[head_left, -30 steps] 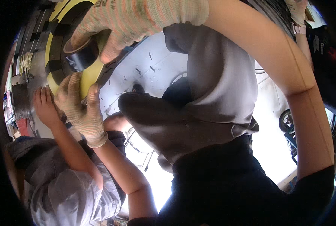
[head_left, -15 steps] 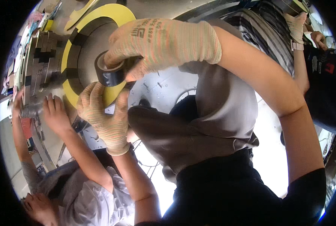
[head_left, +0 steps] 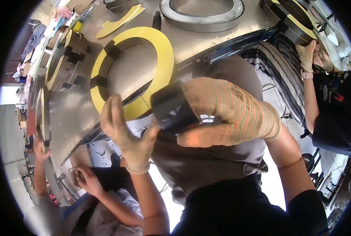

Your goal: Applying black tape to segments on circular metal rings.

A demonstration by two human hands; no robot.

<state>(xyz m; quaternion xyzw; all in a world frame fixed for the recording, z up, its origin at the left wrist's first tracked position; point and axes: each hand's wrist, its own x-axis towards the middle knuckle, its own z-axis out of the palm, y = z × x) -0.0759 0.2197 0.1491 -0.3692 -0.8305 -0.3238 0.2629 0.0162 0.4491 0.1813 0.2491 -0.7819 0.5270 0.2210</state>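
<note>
A roll of black tape is held in my gloved right hand, its fingers hooked in at the core and its thumb beneath. My left hand, also gloved and somewhat blurred, has its fingers spread upward beside the roll. Its thumb tip comes close to the roll's left edge; whether they touch I cannot tell. Beyond both hands, a large ring with a yellow face and black tape patches around its inner wall lies at the table's edge.
The metal table carries a grey-white ring, yellow curved strips and stacked dark rings. A co-worker's hand is at the lower left. At the far right another co-worker's gloved hand touches a yellow-edged ring.
My right hand has brought the tape roll rightward and closer to my body, away from over the yellow ring. The left hand has shifted right and slightly down. The whole view has shifted too.
</note>
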